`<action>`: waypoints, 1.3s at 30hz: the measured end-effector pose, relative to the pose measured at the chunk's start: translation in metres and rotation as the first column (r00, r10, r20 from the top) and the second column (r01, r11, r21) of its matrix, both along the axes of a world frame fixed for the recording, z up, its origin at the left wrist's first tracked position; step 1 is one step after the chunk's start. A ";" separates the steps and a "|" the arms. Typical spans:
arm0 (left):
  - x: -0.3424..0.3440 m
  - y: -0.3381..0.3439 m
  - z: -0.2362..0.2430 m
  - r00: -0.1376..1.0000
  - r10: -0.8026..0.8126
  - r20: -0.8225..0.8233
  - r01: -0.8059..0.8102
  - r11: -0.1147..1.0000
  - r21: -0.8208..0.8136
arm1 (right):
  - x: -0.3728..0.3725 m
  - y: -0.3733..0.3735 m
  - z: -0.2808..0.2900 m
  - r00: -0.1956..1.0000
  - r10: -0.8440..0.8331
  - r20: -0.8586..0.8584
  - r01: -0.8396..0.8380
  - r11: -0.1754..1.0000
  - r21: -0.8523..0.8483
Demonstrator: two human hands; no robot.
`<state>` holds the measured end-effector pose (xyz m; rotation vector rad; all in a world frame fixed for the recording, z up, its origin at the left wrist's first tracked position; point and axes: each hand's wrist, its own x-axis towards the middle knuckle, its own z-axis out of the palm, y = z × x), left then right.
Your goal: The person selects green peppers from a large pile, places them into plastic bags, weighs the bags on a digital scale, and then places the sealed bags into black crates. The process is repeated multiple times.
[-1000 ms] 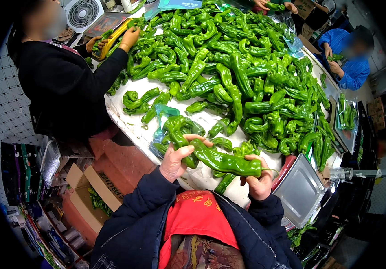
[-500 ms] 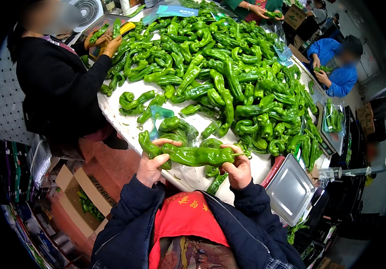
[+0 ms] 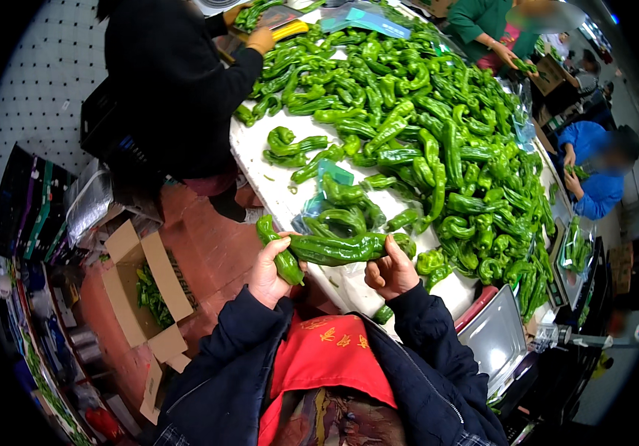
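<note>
The long pepper [image 3: 338, 250] has a smooth, waxy-looking gloss. Smooth metal forms the shallow tray [image 3: 494, 331] — softly shiny — while the open carton [image 3: 169, 279] is matt cardboard. The jacket [image 3: 219, 353] is dull cloth; the wrapped bundle [image 3: 91, 201] shows crinkled, shiny film.

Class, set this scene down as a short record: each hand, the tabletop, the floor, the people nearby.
Left hand: holds a short pepper and the left end of a long pepper
Right hand: touches the long pepper near its right end
Tabletop: white, bearing a large pile of green peppers
Floor: red, with an open cardboard box holding greens
Co-workers: black clothing at left; blue clothing at right
</note>
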<state>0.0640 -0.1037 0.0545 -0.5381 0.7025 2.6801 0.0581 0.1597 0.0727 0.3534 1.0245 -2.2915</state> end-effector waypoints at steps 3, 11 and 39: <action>0.006 -0.009 -0.007 0.998 0.065 0.027 -0.064 0.998 -0.026 | 0.002 -0.014 -0.004 0.995 0.009 0.102 -0.005 0.999 -0.034; 0.016 -0.017 -0.005 0.986 0.166 -0.005 -0.166 0.986 0.023 | 0.001 -0.027 -0.016 0.986 0.055 0.160 -0.045 0.997 -0.067; 0.077 -0.179 -0.060 0.625 0.778 0.068 -0.780 0.626 0.010 | 0.013 -0.080 -0.002 0.769 0.473 -0.430 -0.187 0.810 0.556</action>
